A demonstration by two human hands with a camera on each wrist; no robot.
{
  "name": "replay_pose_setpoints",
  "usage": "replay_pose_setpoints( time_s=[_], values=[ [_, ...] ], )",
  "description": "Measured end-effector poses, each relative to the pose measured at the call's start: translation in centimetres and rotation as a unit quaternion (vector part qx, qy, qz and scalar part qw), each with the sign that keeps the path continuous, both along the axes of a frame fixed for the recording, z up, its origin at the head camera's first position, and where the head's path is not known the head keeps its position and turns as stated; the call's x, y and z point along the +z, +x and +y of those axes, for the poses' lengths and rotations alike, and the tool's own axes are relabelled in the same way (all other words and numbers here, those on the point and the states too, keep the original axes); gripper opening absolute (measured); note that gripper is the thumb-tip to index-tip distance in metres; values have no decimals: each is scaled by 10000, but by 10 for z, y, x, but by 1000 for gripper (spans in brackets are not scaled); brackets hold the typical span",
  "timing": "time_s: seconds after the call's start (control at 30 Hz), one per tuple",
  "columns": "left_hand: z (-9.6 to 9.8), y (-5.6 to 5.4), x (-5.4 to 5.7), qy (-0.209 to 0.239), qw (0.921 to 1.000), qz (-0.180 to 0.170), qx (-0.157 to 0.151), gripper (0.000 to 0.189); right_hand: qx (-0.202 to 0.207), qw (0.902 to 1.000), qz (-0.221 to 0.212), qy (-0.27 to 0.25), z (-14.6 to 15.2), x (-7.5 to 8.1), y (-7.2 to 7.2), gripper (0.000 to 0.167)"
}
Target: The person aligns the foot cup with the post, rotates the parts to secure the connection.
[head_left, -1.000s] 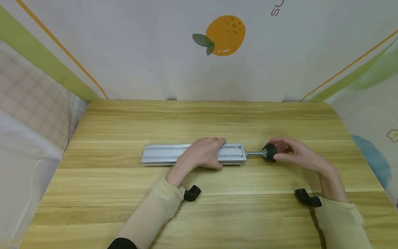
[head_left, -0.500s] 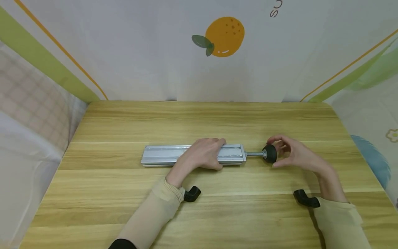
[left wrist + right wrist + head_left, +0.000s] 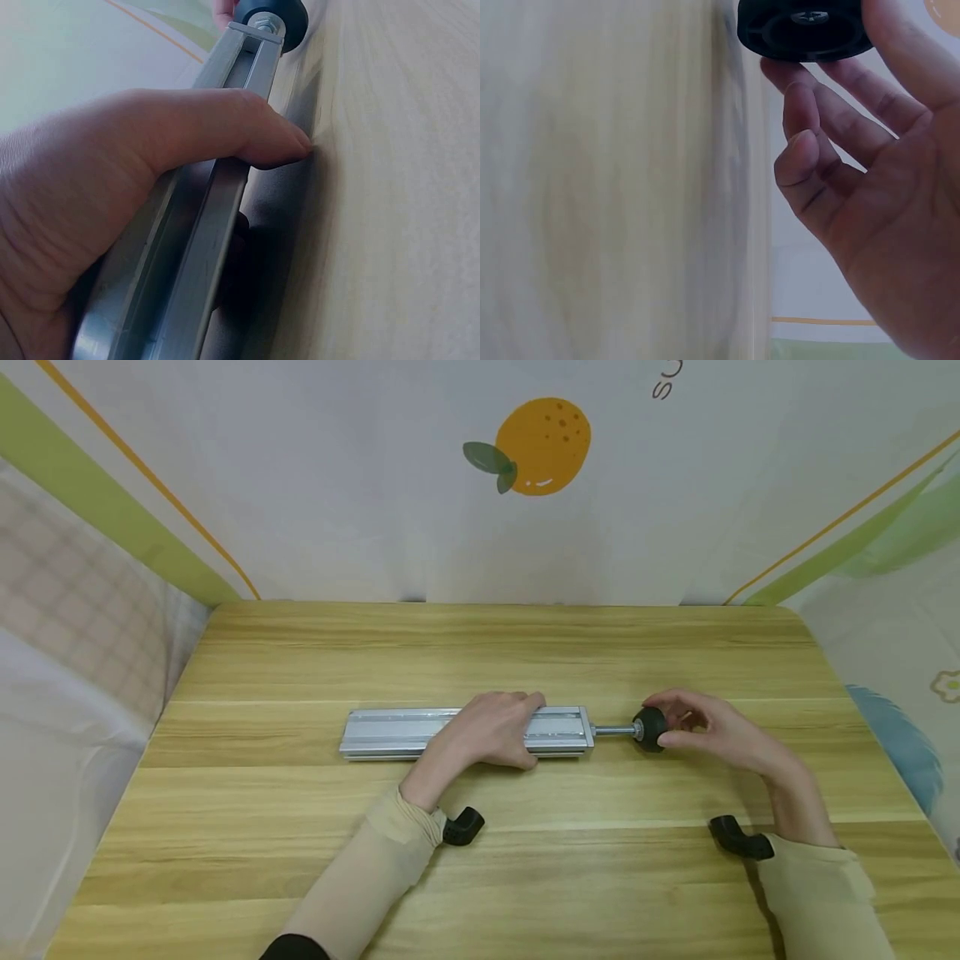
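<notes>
A silver aluminium profile (image 3: 397, 732) lies lengthwise across the wooden table. From its right end plate a threaded rod (image 3: 615, 730) sticks out, ending in a black levelling foot (image 3: 649, 729). My left hand (image 3: 487, 727) grips the profile near its right half, thumb on the near side; the left wrist view shows the thumb (image 3: 225, 127) across the bar. With thumb and fingertips, my right hand (image 3: 723, 733) pinches the foot's rim. In the right wrist view the foot's hollow underside (image 3: 802, 37) faces the camera, a screw head at its centre; other fingers are bent below it.
The wooden table (image 3: 525, 877) reaches back to a pale curtain (image 3: 337, 485) with an orange fruit print. Black curved pieces (image 3: 463, 827) stick out at both sleeve cuffs, just above the tabletop.
My right thumb and fingers opened off the foot half a second ago and now close on its rim again. My left hand and the profile have stayed in place.
</notes>
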State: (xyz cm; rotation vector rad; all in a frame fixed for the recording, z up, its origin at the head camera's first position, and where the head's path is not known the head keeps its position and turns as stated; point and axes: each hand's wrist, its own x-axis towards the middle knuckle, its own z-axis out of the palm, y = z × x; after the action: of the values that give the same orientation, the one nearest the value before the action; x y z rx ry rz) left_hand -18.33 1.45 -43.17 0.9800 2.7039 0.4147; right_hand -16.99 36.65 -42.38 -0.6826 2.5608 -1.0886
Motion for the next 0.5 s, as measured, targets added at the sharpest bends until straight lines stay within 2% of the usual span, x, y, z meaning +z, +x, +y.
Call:
replay_pose_setpoints(
  time_s=[0.2,0.5],
  values=[
    [0,0,1,15,10000,20,-2,72,-57,9998,-78,156,0,1,0,39],
    [0,0,1,-5,10000,-22,6,73,-135,9990,-117,404,0,2,0,40]
  ],
)
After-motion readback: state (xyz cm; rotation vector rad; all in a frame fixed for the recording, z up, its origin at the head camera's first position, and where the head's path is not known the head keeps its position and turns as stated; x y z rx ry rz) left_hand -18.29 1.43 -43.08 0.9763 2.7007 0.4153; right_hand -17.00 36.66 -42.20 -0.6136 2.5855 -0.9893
